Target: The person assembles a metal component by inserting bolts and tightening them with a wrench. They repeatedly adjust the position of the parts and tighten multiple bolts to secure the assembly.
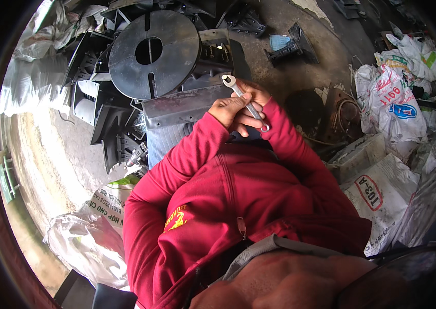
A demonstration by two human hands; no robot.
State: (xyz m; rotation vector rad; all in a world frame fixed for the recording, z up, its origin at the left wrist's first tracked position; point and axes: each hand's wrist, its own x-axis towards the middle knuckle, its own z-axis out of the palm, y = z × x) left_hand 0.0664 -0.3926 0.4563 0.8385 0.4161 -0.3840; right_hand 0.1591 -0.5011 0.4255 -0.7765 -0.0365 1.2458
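Note:
A silver combination wrench (pixel 250 106) slants across my two hands in front of my chest. Its open-jawed end points away from me, with a small pale piece, too small to name, at the jaw. The ring end is toward my body. My left hand (pixel 229 112) is closed on the shank, thumb lying along it. My right hand (pixel 255 93) is closed around the wrench from the other side, its fingers partly hidden. Beyond my hands, a large black slotted disc (pixel 179 59) with a round centre hole tilts over dark moulded parts. A dark flat-faced panel (pixel 189 106) lies across my jeans.
Several black moulded parts (pixel 112 123) are heaped at the left. Another black bracket (pixel 295 47) lies on the floor ahead. White printed sacks (pixel 390 98) fill the right side, near a coiled cable (pixel 348 114). A crumpled white bag (pixel 86 242) is at the lower left.

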